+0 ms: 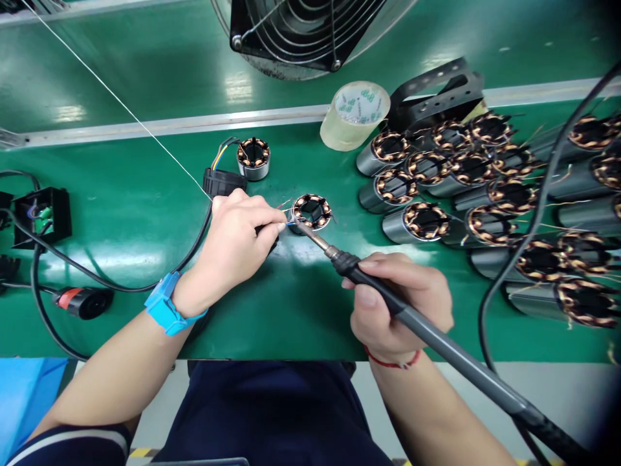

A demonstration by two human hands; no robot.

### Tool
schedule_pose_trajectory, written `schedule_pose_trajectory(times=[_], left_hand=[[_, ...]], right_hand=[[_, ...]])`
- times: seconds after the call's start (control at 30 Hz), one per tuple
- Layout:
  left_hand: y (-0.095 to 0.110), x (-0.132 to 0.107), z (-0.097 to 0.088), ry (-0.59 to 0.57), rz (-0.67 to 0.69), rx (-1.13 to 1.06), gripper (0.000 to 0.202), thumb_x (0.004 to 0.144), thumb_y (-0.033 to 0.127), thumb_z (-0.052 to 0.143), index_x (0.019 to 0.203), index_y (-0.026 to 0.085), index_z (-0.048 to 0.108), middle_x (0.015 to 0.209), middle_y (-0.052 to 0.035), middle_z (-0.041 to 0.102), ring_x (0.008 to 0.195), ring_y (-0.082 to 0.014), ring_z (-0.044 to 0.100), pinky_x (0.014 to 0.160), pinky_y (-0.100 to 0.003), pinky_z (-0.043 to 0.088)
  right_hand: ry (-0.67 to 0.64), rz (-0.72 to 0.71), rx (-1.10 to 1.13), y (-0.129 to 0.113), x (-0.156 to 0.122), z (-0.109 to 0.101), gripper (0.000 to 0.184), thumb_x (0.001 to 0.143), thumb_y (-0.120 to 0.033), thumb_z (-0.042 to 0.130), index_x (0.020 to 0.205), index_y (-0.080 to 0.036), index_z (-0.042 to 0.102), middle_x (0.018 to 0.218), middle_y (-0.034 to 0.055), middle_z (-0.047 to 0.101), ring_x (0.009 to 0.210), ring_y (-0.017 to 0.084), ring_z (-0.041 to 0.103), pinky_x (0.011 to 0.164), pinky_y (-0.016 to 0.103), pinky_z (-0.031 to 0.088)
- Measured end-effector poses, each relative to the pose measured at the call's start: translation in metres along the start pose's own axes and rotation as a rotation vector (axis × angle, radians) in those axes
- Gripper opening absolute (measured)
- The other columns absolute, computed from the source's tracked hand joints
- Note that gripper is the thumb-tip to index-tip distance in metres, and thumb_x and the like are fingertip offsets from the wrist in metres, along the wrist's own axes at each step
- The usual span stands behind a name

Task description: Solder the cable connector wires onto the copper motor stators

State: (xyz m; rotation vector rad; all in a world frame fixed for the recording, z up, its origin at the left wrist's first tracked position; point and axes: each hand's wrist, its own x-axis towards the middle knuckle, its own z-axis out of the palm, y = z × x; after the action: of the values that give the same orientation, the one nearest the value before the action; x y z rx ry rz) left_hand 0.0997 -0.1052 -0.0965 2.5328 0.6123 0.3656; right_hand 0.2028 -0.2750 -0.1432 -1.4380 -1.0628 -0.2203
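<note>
My right hand (400, 301) is wrapped round the dark handle of a soldering iron (356, 268). The iron's metal tip meets the left edge of a motor stator (312, 212) with copper windings, standing on the green bench. At that same edge, the thumb and fingers of my left hand (242, 226) pinch a thin blue wire (290, 223). A thin whitish strand (140, 123) runs from the upper left down to my left hand; its end is hidden there. Just beyond that hand is a black round housing (226, 183), with coloured wires leading to a second stator (253, 159).
Many stators (427, 222) with loose copper ends crowd the right side. A tape roll (356, 115) and a black bracket (436, 94) stand behind, below a fan (310, 29). Black cables, an open box (43, 217) and a red-black connector (83, 301) lie left. The iron's cord (538, 213) loops at right.
</note>
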Motion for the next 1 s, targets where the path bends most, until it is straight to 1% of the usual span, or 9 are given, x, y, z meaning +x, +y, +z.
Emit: schedule_pose_trajectory(times=[0.13, 0.3, 0.43, 0.73, 0.87, 1.0], left_hand=[[-0.0001, 0.0002, 0.0006, 0.008, 0.001, 0.003, 0.017, 0.086, 0.020, 0.058, 0.081, 0.024, 0.073, 0.078, 0.0013, 0.070, 0.080, -0.0181, 0.052, 0.078, -0.037, 0.031], [-0.0011, 0.0002, 0.0006, 0.009, -0.009, -0.024, 0.017, 0.085, 0.019, 0.058, 0.079, 0.024, 0.073, 0.077, 0.0017, 0.070, 0.079, -0.0175, 0.053, 0.079, -0.037, 0.032], [-0.0019, 0.0002, 0.0002, 0.009, -0.026, -0.051, 0.017, 0.085, 0.020, 0.058, 0.079, 0.024, 0.073, 0.077, 0.0016, 0.070, 0.079, -0.0174, 0.053, 0.080, -0.038, 0.033], [-0.0025, 0.0019, 0.0006, 0.019, -0.034, -0.075, 0.016, 0.084, 0.023, 0.058, 0.080, 0.024, 0.073, 0.078, 0.0012, 0.071, 0.080, -0.0182, 0.054, 0.081, -0.038, 0.035], [-0.0011, 0.0025, 0.0000, 0.012, -0.039, -0.074, 0.016, 0.084, 0.022, 0.059, 0.079, 0.024, 0.073, 0.078, 0.0013, 0.071, 0.079, -0.0181, 0.054, 0.080, -0.038, 0.035], [-0.0005, 0.0023, -0.0003, 0.013, -0.041, -0.068, 0.015, 0.084, 0.023, 0.059, 0.078, 0.024, 0.073, 0.077, 0.0012, 0.071, 0.078, -0.0181, 0.054, 0.079, -0.038, 0.035]], right_hand=[[-0.016, -0.014, 0.033, 0.0001, -0.0005, -0.0002, 0.022, 0.079, -0.022, 0.062, 0.100, -0.020, 0.064, 0.072, 0.0022, 0.061, 0.055, 0.016, 0.060, 0.045, 0.032, 0.050], [0.021, 0.004, 0.014, -0.0003, 0.0006, -0.0011, 0.019, 0.080, -0.025, 0.061, 0.098, -0.021, 0.065, 0.071, 0.0025, 0.061, 0.053, 0.016, 0.059, 0.045, 0.034, 0.050], [0.012, -0.023, 0.051, 0.0003, 0.0010, 0.0003, 0.021, 0.078, -0.021, 0.062, 0.099, -0.019, 0.065, 0.071, 0.0029, 0.060, 0.053, 0.016, 0.059, 0.044, 0.033, 0.048], [-0.014, -0.012, 0.016, -0.0009, 0.0012, -0.0006, 0.021, 0.081, -0.024, 0.060, 0.101, -0.024, 0.063, 0.072, 0.0022, 0.061, 0.054, 0.016, 0.058, 0.043, 0.033, 0.047], [0.012, -0.016, -0.004, 0.0000, 0.0042, -0.0014, 0.023, 0.080, -0.023, 0.061, 0.103, -0.023, 0.063, 0.073, 0.0034, 0.062, 0.058, 0.018, 0.060, 0.049, 0.036, 0.050], [-0.026, -0.014, -0.077, 0.0016, 0.0043, -0.0014, 0.031, 0.080, -0.020, 0.064, 0.110, -0.024, 0.062, 0.081, 0.0043, 0.066, 0.067, 0.020, 0.063, 0.058, 0.039, 0.054]])
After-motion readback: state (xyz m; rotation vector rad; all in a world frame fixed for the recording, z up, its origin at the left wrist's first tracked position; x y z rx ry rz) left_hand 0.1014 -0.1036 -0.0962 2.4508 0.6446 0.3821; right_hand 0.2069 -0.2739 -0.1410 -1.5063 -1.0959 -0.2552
